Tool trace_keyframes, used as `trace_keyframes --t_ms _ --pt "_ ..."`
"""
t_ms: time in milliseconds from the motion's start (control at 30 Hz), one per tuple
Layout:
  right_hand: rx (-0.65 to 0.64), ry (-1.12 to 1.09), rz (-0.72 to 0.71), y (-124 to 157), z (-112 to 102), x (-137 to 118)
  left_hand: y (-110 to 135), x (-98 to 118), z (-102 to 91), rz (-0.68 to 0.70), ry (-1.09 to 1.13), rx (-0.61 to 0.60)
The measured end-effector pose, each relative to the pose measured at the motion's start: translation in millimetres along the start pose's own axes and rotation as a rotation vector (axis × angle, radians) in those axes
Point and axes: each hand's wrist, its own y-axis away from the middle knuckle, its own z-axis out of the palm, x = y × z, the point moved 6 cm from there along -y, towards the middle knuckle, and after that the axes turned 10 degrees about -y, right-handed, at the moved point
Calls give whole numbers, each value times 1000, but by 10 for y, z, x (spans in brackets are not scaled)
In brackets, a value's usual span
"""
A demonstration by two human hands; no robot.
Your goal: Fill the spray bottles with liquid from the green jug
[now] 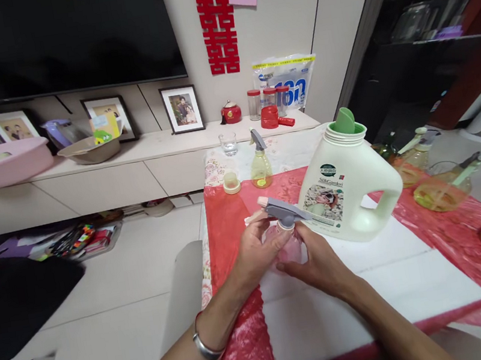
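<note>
Left hand [257, 249]: we curl it round the pink spray bottle [295, 250] | Right hand [321, 261]: we clasp the opposite side | Bottle: between our hands, over the white sheet [317, 320], near the pale jug [358, 176]

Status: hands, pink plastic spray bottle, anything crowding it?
Left hand and right hand both around pink plastic spray bottle. Grey trigger head on top. Large pale-green plastic jug close beyond, to the right.

The left forearm [224, 307] and right forearm [380, 310] angle inward; the left grip [255, 252] and right grip [319, 259] curl opposite each other, left thumb [278, 241] lying above the right thumb [293, 269].
</note>
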Motion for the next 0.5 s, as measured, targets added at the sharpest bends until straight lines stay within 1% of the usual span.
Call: trace_keyframes --t_ms 100,133,200,267,367,433,500 --pt "-8 2 2 -4 1 5 18 33 14 4 -107 -91" --pt "-11 1 3 -2 1 2 20 39 14 9 -108 -113" --pt "-19 -2 10 4 2 -8 18 39 6 17 -64 -109" --pt "-18 -3 13 11 3 -19 17 5 2 -3 -5 -59" --pt "-11 5 17 12 8 -27 38 -79 21 -64 27 50" --pt "-8 8 18 9 12 -21 60 -106 41 -67 25 113" --pt "-9 7 13 5 11 -8 79 -100 44 -38 19 149"
